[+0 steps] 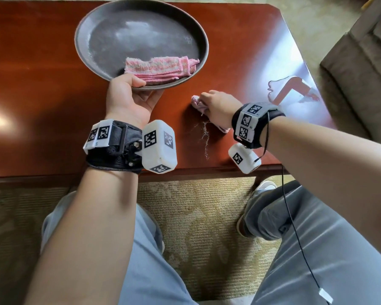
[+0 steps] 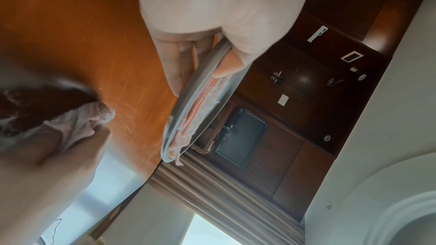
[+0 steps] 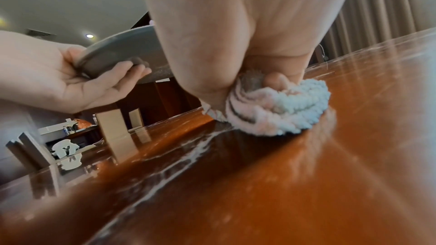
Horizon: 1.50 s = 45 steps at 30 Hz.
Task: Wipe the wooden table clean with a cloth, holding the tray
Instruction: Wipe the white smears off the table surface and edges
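The wooden table (image 1: 240, 40) is filling the upper half of the head view, its left end running out of frame and its near edge partly covered by both forearms. A pale glare on its right side is making that patch hard to read. A thin whitish streak of residue (image 1: 206, 139) is lying on the wood near the front edge, just behind the right wrist; its makeup cannot be told.

The round grey tray (image 1: 92, 23) is sitting over the table's far middle, its top rim cut by the frame. In the right wrist view it is tilting, lifted clear of the wood at the near side. A folded pink towel (image 1: 158, 67) is lying in the tray's near part, its long axis running left to right, its left end tucked under the thumb.

The left hand (image 1: 130, 100) is gripping the tray's near rim, thumb over the lip and fingers (image 3: 127, 74) curling beneath; the head view is hiding those fingers.

The right hand (image 1: 220, 106) is closing around a bunched pale pink cloth (image 1: 197, 102), pressing it onto the table just right of the tray. Most of the cloth is buried under the palm, so only a wad at the fingertips and a scrap by the wrist are showing.
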### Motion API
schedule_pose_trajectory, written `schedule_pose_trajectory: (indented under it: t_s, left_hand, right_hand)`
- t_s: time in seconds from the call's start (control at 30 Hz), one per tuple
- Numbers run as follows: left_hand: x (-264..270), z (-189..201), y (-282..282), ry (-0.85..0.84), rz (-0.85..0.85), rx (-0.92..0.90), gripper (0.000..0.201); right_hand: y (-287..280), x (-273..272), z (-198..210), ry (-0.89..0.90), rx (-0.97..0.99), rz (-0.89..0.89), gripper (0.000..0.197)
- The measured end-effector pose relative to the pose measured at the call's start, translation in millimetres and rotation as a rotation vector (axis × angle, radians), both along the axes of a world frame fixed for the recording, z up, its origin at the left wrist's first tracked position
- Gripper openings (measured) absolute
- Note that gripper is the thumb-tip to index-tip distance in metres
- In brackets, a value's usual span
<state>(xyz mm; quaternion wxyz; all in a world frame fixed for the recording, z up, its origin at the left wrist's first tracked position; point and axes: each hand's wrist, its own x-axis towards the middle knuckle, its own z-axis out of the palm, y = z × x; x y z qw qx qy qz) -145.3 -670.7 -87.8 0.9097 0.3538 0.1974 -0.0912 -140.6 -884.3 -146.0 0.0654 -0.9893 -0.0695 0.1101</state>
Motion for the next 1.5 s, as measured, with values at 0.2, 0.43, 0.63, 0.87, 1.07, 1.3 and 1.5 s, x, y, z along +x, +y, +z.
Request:
schedule_pose_trajectory:
  t_s: [0.2, 0.43, 0.63, 0.87, 1.07, 1.3, 1.5]
  left_hand:
    - [-11, 5, 5, -0.003, -0.012, -0.001, 0.037]
    - [-21, 9, 9, -0.015, -0.018, -0.014, 0.035]
    - [-17, 10, 18, 0.004, 0.01, 0.001, 0.033]
    - [-4, 5, 35, 0.047, 0.063, 0.034, 0.033]
    - [6, 1, 31, 0.073, 0.12, 0.012, 0.038]
    - [3, 4, 11, 0.098, 0.191, -0.025, 0.053]
    - [-13, 18, 6, 0.104, 0.302, -0.036, 0.046]
  right_hand:
    - [23, -27, 0, -0.002, 0.045, 0.12, 0.034]
    - [28, -41, 8, 0.037, 0.106, 0.213, 0.036]
    - [9, -5, 37, -0.163, 0.171, 0.182, 0.035]
    - [33, 33, 23, -0.143, 0.184, 0.2, 0.045]
    - [53, 38, 10, -0.044, 0.189, 0.286, 0.045]
    - [45, 45, 9, 0.027, 0.232, 0.373, 0.044]
    - [41, 45, 10, 0.052, 0.238, 0.469, 0.033]
